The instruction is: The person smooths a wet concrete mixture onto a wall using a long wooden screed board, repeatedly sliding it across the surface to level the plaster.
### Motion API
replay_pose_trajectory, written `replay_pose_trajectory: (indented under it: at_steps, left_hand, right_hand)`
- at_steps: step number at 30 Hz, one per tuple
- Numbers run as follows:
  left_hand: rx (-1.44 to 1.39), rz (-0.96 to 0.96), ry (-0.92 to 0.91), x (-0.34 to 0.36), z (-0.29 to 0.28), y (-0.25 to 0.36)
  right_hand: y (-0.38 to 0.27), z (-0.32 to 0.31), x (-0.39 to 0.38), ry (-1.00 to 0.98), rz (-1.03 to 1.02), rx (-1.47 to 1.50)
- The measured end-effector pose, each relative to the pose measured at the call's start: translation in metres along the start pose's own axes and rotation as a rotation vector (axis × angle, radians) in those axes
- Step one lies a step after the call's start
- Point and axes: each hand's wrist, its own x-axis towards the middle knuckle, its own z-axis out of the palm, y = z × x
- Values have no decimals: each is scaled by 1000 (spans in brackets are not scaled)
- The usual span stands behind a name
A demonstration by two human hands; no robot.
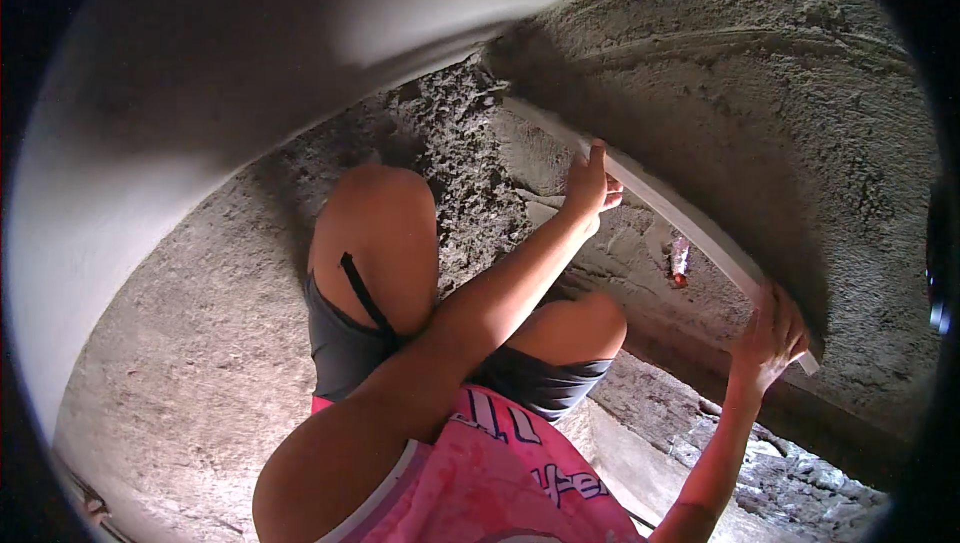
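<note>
A long, pale straight bar (690, 213) lies against the rough grey cement wall (730, 123), slanting from the corner at upper middle down to the right. My left hand (590, 189) grips it nearer its far end, thumb on top and fingers curled beneath. Close to the other end, my right hand (770, 338) is closed around the bar, and a short stub of it sticks out past the fingers. Below the bar, between my two hands, a small tube-like piece with a red-orange tip (680, 261) shows on the cement surface.
My bent knees (385, 233) are to the left of the bar. Loose crumbly mortar (470, 143) is heaped along the corner by the smooth white wall (250, 53). A rough cement floor (200, 373) spreads on the left; wet grey mortar (800, 483) lies at lower right.
</note>
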Motion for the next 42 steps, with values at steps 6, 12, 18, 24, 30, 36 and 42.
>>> replay_pose_trajectory:
  at_steps: [6, 12, 18, 24, 30, 36, 42]
  left_hand:
    - [40, -15, -11, -10, 14, -5]
    - [95, -9, -63, -34, 30, -5]
    - [199, 87, -184, -71, 63, 5]
    - [14, 121, -56, -56, 43, 7]
    - [-140, 10, 216, 20, -38, -13]
    - [-93, -105, 120, 79, -95, -29]
    - [-103, -116, 44, 46, -69, -41]
  right_hand:
    - [21, -6, -12, -3, 15, -11]
    - [48, -7, -31, 12, 17, -34]
    - [103, -8, -54, 89, 28, -86]
    - [80, -9, -38, 97, -27, -85]
    - [-31, 14, 13, -41, -131, 50]
    - [-76, 22, 24, -54, -135, 177]
    - [-48, 8, 24, -128, -115, 115]
